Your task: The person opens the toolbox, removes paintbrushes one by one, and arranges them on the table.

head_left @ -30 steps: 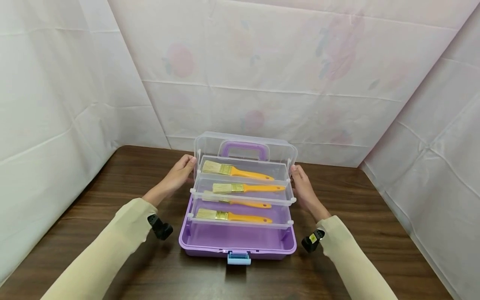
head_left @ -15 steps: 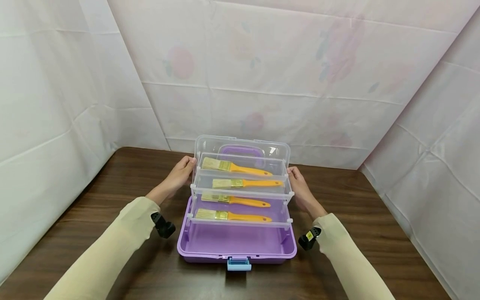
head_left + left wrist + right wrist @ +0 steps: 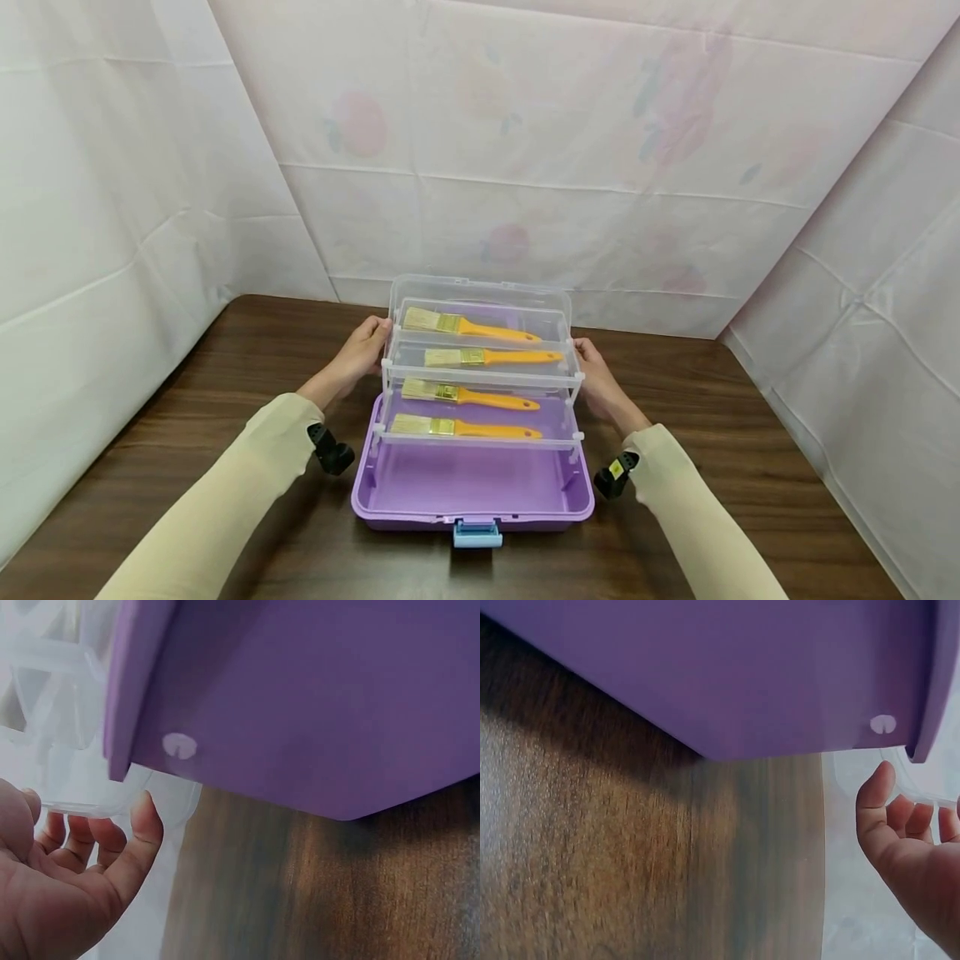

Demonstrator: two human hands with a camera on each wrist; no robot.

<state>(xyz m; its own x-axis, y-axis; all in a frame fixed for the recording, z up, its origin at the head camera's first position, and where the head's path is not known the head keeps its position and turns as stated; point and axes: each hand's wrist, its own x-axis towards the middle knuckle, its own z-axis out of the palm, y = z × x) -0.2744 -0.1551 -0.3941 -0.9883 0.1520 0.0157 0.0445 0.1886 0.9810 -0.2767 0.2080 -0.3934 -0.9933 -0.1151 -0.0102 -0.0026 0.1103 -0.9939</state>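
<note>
A purple toolbox stands open, with its clear lid tipped back and stepped clear trays raised over the base. My left hand grips the lid's left edge; in the left wrist view its fingers curl round the clear plastic. On the other side my right hand holds the lid's right edge, partly hidden behind the box. Yellow-handled paintbrushes lie in the trays: a top one, a second below it, and two more lower down. A light blue latch hangs at the front.
The brown wood table carries the box. White cloth walls with faint pink prints rise behind and at both sides. Black wrist cameras sit at both cuffs, close to the base's sides.
The lid has tipped further back, its purple handle sinking behind the top tray. The trays have spread apart, opening a gap between the second and third paintbrushes. Both hands stayed on the lid.
</note>
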